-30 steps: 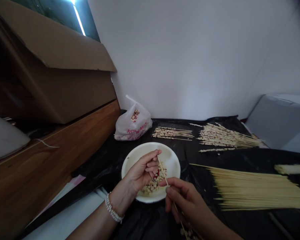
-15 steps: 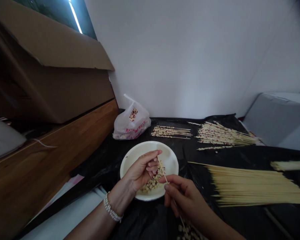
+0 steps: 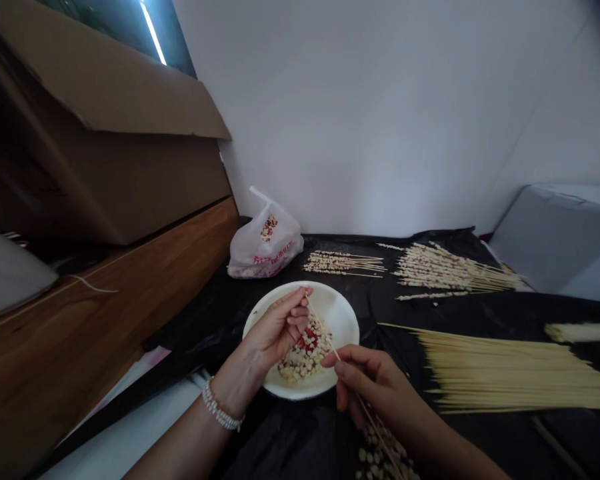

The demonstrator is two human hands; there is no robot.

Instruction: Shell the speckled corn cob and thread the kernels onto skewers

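Note:
A thin wooden skewer (image 3: 324, 325) slants between my two hands, over a white bowl (image 3: 349, 313). My right hand (image 3: 367, 380) pinches it partway along between thumb and forefinger. At its upper tip, my left hand (image 3: 280, 327) has thumb and forefinger closed on a small pale piece, partly hidden by the fingers; the other fingers are curled. Small cream and reddish kernel-like pieces (image 3: 300, 367) lie in the bowl, around a red patch on its bottom. More such pieces (image 3: 375, 453) show below my right hand, with skewer shafts among them.
Bare skewers (image 3: 510, 373) lie in a wide bundle at right. Threaded skewers rest behind in a small pile (image 3: 330, 263) and a larger pile (image 3: 440, 270). A white plastic bag (image 3: 265, 243) stands by the wall. A cardboard box (image 3: 145, 180) sits at left, a pale box (image 3: 570, 233) at right.
My left hand has shifted slightly up and left with the skewer's tip, uncovering more of the bowl's pieces and red patch. My right hand has moved slightly right, still pinching the skewer.

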